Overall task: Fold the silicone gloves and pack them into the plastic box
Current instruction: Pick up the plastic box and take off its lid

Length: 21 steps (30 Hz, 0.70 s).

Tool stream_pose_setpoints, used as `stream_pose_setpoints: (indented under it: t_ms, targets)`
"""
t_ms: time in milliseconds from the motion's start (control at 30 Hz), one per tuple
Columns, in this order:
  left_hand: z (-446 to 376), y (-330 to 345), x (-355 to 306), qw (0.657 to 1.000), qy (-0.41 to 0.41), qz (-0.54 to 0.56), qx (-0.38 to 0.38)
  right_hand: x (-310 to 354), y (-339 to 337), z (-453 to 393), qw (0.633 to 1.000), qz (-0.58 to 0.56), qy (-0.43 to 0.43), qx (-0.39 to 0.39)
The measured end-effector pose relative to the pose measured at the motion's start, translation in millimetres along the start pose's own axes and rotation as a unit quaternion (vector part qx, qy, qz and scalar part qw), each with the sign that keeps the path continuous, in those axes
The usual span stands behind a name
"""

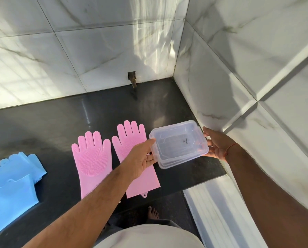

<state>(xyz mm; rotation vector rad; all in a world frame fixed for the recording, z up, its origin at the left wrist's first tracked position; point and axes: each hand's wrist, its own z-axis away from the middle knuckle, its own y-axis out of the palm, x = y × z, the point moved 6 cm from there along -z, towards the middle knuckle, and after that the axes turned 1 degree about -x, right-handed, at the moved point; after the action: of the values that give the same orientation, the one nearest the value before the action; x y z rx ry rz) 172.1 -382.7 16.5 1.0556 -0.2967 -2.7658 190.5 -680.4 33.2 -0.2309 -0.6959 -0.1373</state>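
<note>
A clear plastic box (179, 144) with its lid on is held above the right end of the dark counter. My left hand (140, 158) grips its left edge and my right hand (215, 144) grips its right edge. Two pink silicone gloves lie flat side by side with fingers pointing away: one (93, 161) in the middle, the other (130, 140) partly under my left hand. Two blue silicone gloves lie at the counter's left, one (21, 163) farther back, one (10, 199) nearer the front edge.
The black counter (51, 126) ends in a corner of white marble-tiled walls (96, 47) at the back and right. A small hole with a stub (132, 78) sits at the back wall's base. A bare foot (153, 213) shows on the floor below.
</note>
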Motion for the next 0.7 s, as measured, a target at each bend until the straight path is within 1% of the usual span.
stream_pose_setpoints:
  t_ms: [167, 233, 267, 333, 433, 500, 567, 633, 700]
  targets:
    - [0.8, 6.2, -2.0, 1.000, 0.024, -0.012, 0.002, 8.7, 6.2, 4.9, 1.000, 0.008, -0.019, 0.008]
    - [4.0, 8.4, -4.4, 0.999, 0.038, -0.021, -0.004, 10.6, 10.0, 9.1, 0.999, 0.017, -0.043, 0.010]
    - [6.4, 8.7, -6.3, 0.998, 0.044, -0.034, -0.014, 11.8, 12.1, 11.2, 0.997, 0.039, -0.065, 0.004]
    - [10.3, 8.2, -9.5, 0.996, 0.054, -0.061, -0.035, 13.4, 14.8, 15.2, 0.990, 0.087, -0.104, -0.022]
    - [16.2, 6.1, -15.3, 0.993, 0.072, -0.075, -0.047, 13.0, 16.1, 18.5, 0.979, 0.136, -0.135, -0.074]
    - [20.7, 5.0, -20.5, 0.991, 0.088, -0.082, -0.054, 15.5, 16.3, 25.8, 0.956, 0.223, -0.158, -0.106]
    - [23.9, 3.0, -26.7, 0.987, 0.104, -0.095, -0.071, 23.3, 13.3, 38.3, 0.913, 0.317, -0.193, -0.171]
    - [25.8, 2.2, -33.6, 0.985, 0.120, -0.100, -0.073, 35.3, 9.1, 55.0, 0.867, 0.361, -0.245, -0.241]
    - [30.4, 2.5, -44.4, 0.983, 0.142, -0.094, -0.065, 46.5, 5.2, 68.9, 0.841, 0.383, -0.258, -0.282]
